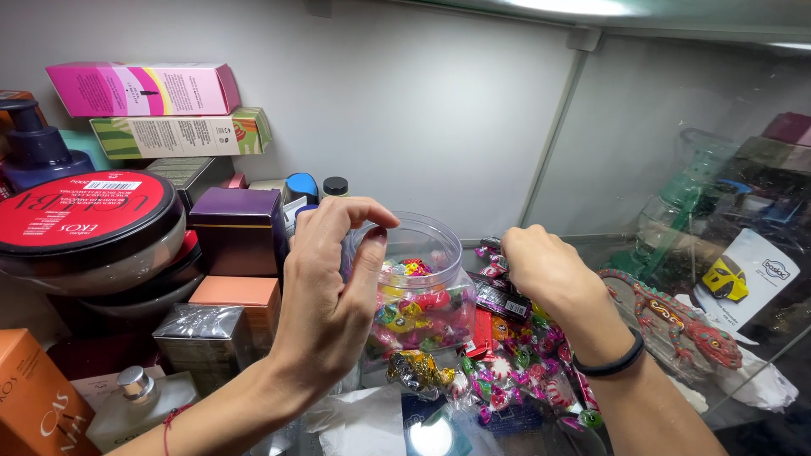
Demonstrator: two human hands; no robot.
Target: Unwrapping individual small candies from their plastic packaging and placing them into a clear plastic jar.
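A clear plastic jar (422, 295) holding several bright wrapped candies stands open at the middle of a glass shelf. My left hand (329, 287) curls around the jar's left side, thumb and fingers on its rim. My right hand (549, 274) hovers just right of the jar, fingers pinched together over a heap of loose wrapped candies (507, 363); whether it grips one is hidden. A black band circles my right wrist.
Stacked boxes (144, 89) and a red-lidded round tub (89, 224) fill the left. A purple box (236, 228), perfume bottles (139, 405) and an orange box (38, 405) sit near. A toy lizard (676, 317) and a glass wall stand at the right.
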